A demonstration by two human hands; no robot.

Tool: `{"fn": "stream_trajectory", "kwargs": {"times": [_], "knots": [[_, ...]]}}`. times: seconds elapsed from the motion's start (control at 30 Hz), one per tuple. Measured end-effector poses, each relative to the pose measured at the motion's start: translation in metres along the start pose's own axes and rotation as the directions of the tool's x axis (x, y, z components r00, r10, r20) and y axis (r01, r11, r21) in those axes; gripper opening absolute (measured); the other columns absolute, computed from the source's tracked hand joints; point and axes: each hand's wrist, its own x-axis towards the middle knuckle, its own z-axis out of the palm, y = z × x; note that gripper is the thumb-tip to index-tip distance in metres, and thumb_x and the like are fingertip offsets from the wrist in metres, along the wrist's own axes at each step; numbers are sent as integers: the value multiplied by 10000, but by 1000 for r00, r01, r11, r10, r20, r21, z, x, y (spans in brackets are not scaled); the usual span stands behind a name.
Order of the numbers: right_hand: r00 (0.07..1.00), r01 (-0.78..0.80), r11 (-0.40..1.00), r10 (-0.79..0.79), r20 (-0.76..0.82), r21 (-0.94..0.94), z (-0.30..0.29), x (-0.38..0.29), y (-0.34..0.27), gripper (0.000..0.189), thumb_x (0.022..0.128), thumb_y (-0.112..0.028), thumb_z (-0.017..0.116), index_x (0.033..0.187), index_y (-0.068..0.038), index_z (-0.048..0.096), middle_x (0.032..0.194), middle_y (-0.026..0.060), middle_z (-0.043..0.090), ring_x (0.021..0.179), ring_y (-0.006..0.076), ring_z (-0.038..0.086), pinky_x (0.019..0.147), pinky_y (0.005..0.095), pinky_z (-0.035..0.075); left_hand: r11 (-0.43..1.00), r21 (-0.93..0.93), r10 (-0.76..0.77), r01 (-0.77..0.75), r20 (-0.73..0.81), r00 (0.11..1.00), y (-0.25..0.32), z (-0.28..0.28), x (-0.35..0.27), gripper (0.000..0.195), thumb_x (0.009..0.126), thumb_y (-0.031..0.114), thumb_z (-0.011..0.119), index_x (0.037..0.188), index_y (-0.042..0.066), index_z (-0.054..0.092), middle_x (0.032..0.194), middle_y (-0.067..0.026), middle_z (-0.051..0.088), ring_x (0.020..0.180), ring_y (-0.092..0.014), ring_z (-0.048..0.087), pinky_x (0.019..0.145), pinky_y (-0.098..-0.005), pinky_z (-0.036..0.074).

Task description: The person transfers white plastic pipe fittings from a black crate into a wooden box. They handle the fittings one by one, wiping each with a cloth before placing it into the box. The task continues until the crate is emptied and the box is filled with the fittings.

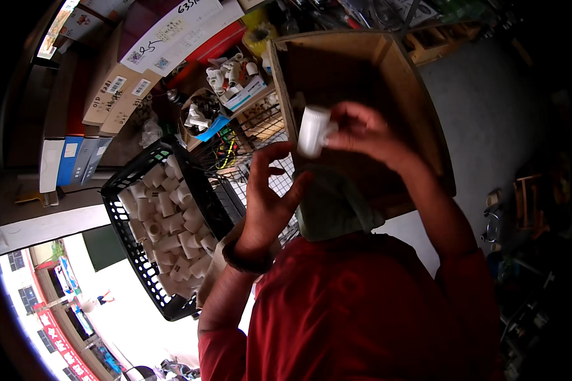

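My right hand (364, 133) pinches a white plastic pipe fitting (311, 131) at its right side, with thumb and fingers. The fitting is slightly blurred, and a ribbed band shows near its upper end. My left hand (270, 190), with a dark band on its wrist, is just left of the fitting. Its thumb and index finger are curved and apart, with nothing between them; whether a fingertip touches the fitting I cannot tell. Behind both hands is a deep wooden box (412, 90) with a dark inside. A grey-green cloth (333, 209) lies below the fitting, against the box's near edge.
To the left, a black plastic basket (140, 266) holds many white pipe fittings (171, 224). Beyond it are a small carton of white fittings (245, 93), a wire rack (262, 124) and cardboard boxes (107, 102) bearing writing. Grey floor (462, 105) lies right of the wooden box.
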Motion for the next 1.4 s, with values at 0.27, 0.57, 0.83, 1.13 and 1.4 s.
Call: {"fn": "stream_trajectory", "kwargs": {"times": [0.27,0.57,0.83,1.13,1.4], "knots": [[913,-293,883,145,-381,-366,-98,92,62,457,796,-385,776,1080,-50,651,906,54,685,791,130,643,712,287,525,996,-74,-54,50,-48,997,-1,-20,-25,437,802,-128,630,1197,36,537,1184,-90,579,1014,-168,613,768,-267,498],[914,-305,820,108,-392,-485,-169,173,206,262,825,-314,773,936,-91,692,737,26,670,640,105,633,547,303,532,966,-131,-245,225,-170,954,8,-43,-49,325,874,-76,572,1190,-15,525,1129,-129,617,933,-175,641,818,-290,511],[921,-318,560,-9,-390,-765,-160,214,244,437,828,-443,665,1124,-123,697,1003,177,700,926,360,671,838,454,527,920,-257,-355,296,-226,907,0,-40,-59,353,840,-85,575,1183,-16,536,1088,-116,634,941,-155,626,816,-291,504],[888,-318,543,-116,-444,-777,-142,212,238,387,873,-413,624,1140,-142,695,1076,175,685,1017,358,646,880,460,510,921,-211,-376,327,-266,887,-5,-36,-62,493,759,-61,704,1213,-17,520,1085,-114,639,904,-151,637,797,-282,525],[903,-256,563,-152,-403,-786,-126,211,236,377,871,-405,609,1142,-159,699,1065,181,681,972,378,651,873,459,510,910,-267,-376,316,-213,902,-8,-34,-63,452,794,-39,671,1219,-23,518,1088,-114,645,934,-157,635,814,-289,519]]}}
